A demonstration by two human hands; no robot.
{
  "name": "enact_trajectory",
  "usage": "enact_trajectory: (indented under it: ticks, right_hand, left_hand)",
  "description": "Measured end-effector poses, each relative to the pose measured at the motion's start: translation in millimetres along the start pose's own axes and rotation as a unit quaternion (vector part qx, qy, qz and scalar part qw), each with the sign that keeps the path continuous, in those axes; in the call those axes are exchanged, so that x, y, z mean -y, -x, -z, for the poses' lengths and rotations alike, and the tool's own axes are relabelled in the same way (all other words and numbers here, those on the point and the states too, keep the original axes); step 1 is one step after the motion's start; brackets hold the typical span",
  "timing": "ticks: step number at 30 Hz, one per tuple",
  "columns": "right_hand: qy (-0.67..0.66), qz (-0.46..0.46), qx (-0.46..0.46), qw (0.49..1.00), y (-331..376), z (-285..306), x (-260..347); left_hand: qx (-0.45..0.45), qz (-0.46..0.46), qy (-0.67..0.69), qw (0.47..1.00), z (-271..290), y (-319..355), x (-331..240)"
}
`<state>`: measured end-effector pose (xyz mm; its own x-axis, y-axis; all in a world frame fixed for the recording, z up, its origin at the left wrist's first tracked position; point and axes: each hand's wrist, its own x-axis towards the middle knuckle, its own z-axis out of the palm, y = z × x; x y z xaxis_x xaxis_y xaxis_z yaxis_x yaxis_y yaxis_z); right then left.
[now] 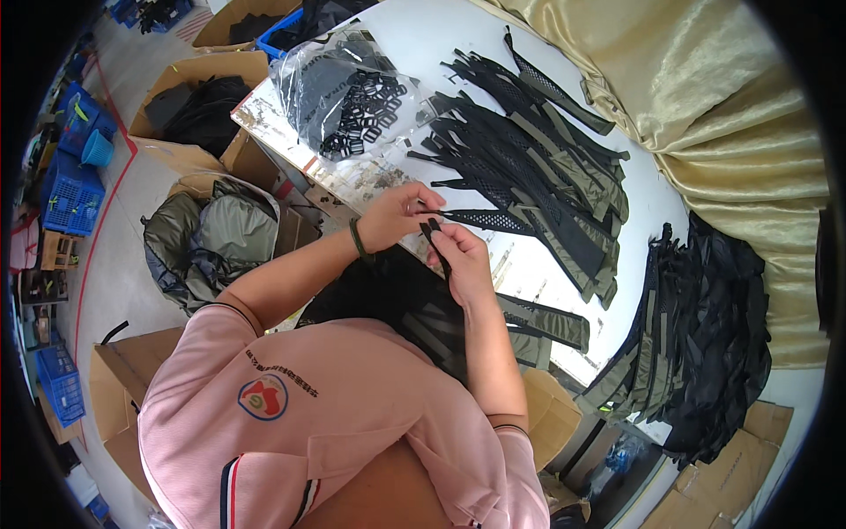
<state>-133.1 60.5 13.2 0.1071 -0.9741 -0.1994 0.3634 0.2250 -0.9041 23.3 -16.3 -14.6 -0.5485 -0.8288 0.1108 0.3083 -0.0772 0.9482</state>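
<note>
My left hand (394,217) is closed at the table's near edge, its fingers pinched on the narrow black end of a mesh shoulder strap (486,219). That strap runs right, its olive part lying on the pile. Just below, my right hand (464,263) is closed around a short piece of black webbing (435,234), which sticks up past the fingers. The two hands are close together but apart. Whether a small buckle sits between the left fingertips is too small to tell. Beyond my hands, a clear plastic bag (304,97) lies with several black buckles (363,113) on it.
Several black and olive straps (538,159) lie piled across the white table (414,35). A bigger black heap (709,326) stands at the right, by a gold curtain (705,79). Cardboard boxes (189,79) and an olive fabric bundle (216,231) are at the left.
</note>
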Motion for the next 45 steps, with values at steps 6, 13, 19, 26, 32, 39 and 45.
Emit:
enact_trajectory:
  ticks: [6, 13, 19, 26, 32, 39, 45]
  right_hand:
    - [-0.048, -0.045, -0.032, 0.997, 13, 9, 2]
    - [-0.136, -0.044, -0.032, 0.989, 19, 11, 0]
    - [-0.052, 0.025, -0.052, 0.997, 19, 3, -5]
    - [0.103, 0.014, -0.046, 0.993, 22, 3, 8]
    - [-0.046, -0.016, -0.030, 0.998, 20, 6, 2]
    - [-0.194, 0.002, 0.000, 0.981, 22, 0, 2]
    - [-0.141, 0.028, -0.005, 0.990, 25, 1, 2]
  left_hand:
    - [0.018, 0.069, -0.015, 0.997, -16, 11, -8]
    - [-0.009, 0.000, -0.240, 0.971, -19, 18, -10]
    - [-0.014, -0.118, -0.263, 0.958, -21, 19, -14]
    - [-0.009, -0.102, -0.272, 0.957, -22, 24, -18]
    - [-0.008, -0.047, -0.186, 0.981, -21, 25, -13]
    - [-0.005, -0.118, -0.217, 0.969, -26, 26, -16]
    - [0.008, -0.105, -0.118, 0.987, -27, 27, -14]
